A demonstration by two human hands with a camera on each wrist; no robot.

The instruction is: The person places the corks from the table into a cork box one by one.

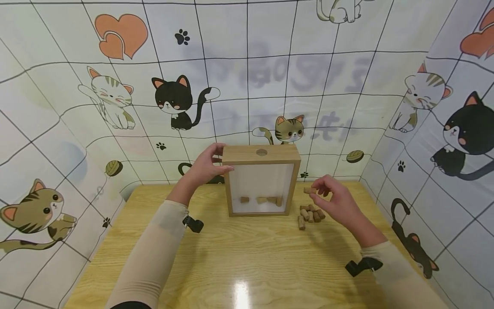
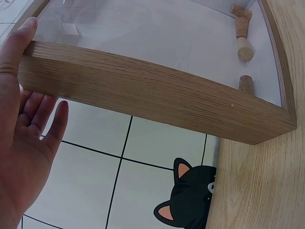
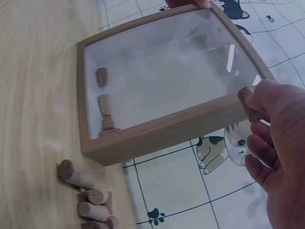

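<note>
A shallow wooden box [image 1: 243, 155] with a clear front and a round hole [image 1: 261, 152] in its top stands upright on the table. My left hand [image 1: 204, 166] grips its upper left corner, thumb on the front edge and fingers behind. Several corks [image 1: 262, 200] lie inside along the bottom, also visible as corks [image 2: 243, 28] in the left wrist view. Between thumb and fingers, my right hand [image 1: 339, 201] pinches a cork [image 3: 248, 101], held in the air right of the box. Below that hand is a pile of corks [image 1: 310, 214].
The wooden table [image 1: 231, 253] extends in front of the box and to both sides. Behind it and at the sides hangs a white gridded cloth [image 1: 227, 86] printed with cartoon cats. Black straps with small devices [image 1: 193, 224] sit on both sleeved wrists.
</note>
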